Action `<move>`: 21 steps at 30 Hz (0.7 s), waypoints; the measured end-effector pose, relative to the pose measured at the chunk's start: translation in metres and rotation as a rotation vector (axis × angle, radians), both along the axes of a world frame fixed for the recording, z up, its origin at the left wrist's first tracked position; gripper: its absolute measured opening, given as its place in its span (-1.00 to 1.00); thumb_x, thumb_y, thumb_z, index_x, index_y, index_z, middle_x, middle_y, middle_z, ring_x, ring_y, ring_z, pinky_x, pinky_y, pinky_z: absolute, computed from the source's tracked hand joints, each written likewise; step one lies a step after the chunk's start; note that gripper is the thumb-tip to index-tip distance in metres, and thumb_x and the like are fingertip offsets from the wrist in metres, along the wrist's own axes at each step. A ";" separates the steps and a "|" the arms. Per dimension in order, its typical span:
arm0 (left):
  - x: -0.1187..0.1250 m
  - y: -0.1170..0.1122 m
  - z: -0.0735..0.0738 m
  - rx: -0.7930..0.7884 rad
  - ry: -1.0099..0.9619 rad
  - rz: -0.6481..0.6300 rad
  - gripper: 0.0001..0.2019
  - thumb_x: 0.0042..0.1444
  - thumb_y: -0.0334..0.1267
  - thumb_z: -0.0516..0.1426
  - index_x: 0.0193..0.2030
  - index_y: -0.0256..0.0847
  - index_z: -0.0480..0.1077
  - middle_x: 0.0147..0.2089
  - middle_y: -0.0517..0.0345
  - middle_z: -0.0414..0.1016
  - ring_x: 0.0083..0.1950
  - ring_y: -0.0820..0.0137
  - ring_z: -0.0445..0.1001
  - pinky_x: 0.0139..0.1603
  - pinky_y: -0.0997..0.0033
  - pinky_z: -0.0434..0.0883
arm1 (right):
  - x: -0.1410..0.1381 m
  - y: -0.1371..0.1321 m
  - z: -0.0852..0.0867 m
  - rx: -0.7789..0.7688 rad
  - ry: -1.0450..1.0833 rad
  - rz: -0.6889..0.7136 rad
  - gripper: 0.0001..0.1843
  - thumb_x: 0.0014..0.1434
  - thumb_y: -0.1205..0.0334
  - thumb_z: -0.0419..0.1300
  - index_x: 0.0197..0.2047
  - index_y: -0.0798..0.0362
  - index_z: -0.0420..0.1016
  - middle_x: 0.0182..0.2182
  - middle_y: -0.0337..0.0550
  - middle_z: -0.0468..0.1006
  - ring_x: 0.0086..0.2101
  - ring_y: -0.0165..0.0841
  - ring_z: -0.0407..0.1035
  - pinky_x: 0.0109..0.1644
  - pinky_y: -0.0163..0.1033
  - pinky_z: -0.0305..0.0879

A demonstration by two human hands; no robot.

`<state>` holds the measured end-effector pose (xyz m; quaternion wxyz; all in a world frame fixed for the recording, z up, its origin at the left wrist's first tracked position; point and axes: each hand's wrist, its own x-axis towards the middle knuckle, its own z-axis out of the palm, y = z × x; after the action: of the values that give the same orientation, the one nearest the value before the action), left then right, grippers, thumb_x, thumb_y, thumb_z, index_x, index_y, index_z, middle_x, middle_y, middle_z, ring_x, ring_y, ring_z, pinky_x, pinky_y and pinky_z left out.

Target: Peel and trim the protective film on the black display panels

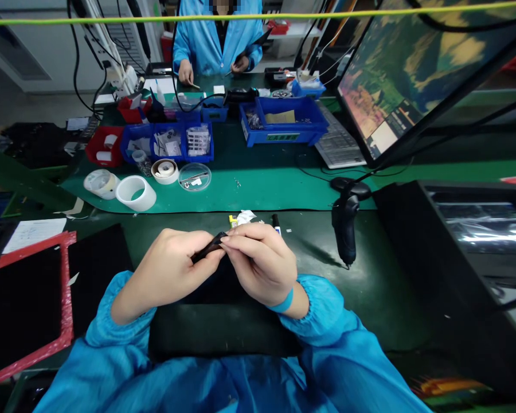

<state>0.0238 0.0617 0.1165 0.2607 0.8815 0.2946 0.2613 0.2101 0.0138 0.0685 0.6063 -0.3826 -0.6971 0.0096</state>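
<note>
In the head view my left hand (176, 267) is closed round a small dark, flat object (208, 248), held tilted above the bench. Fingertips of my right hand (262, 261) are pinched together at its upper end, touching it; whether they hold a separate small part is hidden. What kind of object it is cannot be made out. Just beyond my hands lie a crumpled white tissue (245, 217), a small yellow item (233, 221) and a marker-like pen (276, 223). To the right hangs a black electric screwdriver (344, 229), apart from both hands.
Blue bins (167, 143), a red bin (105, 146), tape rolls (136, 193) and a round clear dish (195, 176) line the back left. A monitor (395, 80) leans in at right, above a black box (447, 258). Red-edged black panels (26, 304) lie left. A co-worker (219, 40) sits opposite.
</note>
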 end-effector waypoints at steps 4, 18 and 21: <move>0.000 -0.002 0.001 0.019 -0.012 -0.004 -0.68 0.36 -0.39 0.17 -0.45 -0.22 0.25 -0.53 0.40 0.10 -0.53 0.59 0.12 -0.49 0.44 0.05 | 0.000 -0.002 0.001 0.007 -0.012 -0.012 -0.75 0.34 0.53 0.28 -0.01 0.03 0.60 -0.17 -0.08 0.63 -0.19 -0.32 0.60 -0.09 -0.20 0.63; 0.000 -0.003 0.002 0.007 -0.025 -0.004 -0.67 0.36 -0.40 0.17 -0.45 -0.21 0.22 -0.53 0.40 0.12 -0.53 0.60 0.13 -0.49 0.46 0.06 | 0.003 0.002 0.000 0.026 -0.049 0.022 -0.80 0.36 0.51 0.25 -0.03 0.07 0.51 -0.18 -0.05 0.60 -0.17 -0.31 0.58 -0.07 -0.20 0.62; 0.001 -0.004 0.003 0.002 -0.018 0.000 -0.67 0.36 -0.39 0.16 -0.45 -0.22 0.24 -0.53 0.39 0.13 -0.53 0.60 0.15 -0.49 0.45 0.07 | 0.002 0.001 0.001 0.030 -0.038 0.004 -0.80 0.35 0.51 0.27 -0.03 0.08 0.53 -0.18 -0.05 0.62 -0.17 -0.32 0.59 -0.06 -0.22 0.62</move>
<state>0.0247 0.0581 0.1191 0.2622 0.8795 0.2918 0.2694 0.2123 0.0148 0.0693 0.5985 -0.3719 -0.7095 -0.0070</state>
